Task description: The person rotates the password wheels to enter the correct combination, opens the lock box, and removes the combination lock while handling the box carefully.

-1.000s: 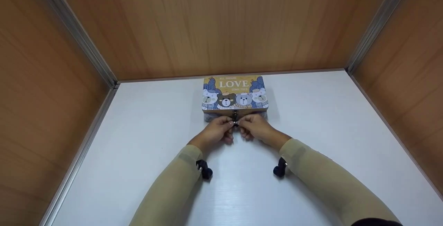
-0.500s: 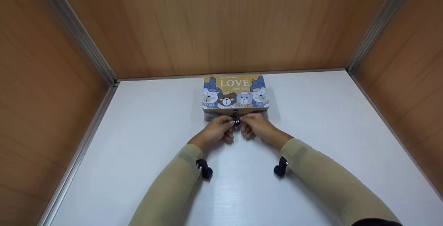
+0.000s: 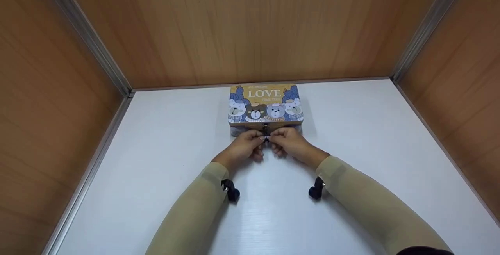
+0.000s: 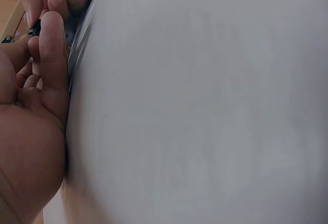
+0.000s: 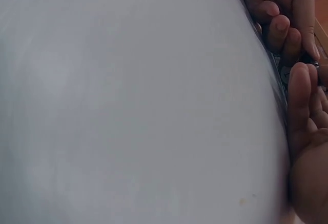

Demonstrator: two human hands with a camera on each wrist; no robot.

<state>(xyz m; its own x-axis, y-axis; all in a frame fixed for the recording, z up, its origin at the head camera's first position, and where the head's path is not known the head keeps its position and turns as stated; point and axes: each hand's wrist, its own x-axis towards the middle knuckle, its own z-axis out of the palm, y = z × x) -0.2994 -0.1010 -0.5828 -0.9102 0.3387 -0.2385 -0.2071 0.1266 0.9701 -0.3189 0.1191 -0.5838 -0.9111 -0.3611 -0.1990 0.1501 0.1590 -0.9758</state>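
Observation:
A rectangular tin box (image 3: 265, 103) with a yellow lid, cartoon bears and the word LOVE stands closed at the back of the table. At its front clasp hangs a small dark, shiny padlock (image 3: 266, 138), partly covered by fingertips. My left hand (image 3: 243, 146) pinches it from the left between thumb and index finger. From the right, my right hand (image 3: 292, 142) pinches its other side the same way. The left wrist view shows a dark bit of the padlock (image 4: 35, 29) between the fingers. In the right wrist view its dark edge (image 5: 308, 60) peeks out by the fingertips.
The white tabletop (image 3: 265, 216) extends around the box and under both forearms. A wood-grain panel (image 3: 258, 28) rises right behind the box, with side panels left and right. Dark wrist cameras (image 3: 233, 194) hang below both cuffs.
My right thumb and fingertips shifted slightly off the padlock half a second ago and are back against it now. The left hand and the box have stayed in place.

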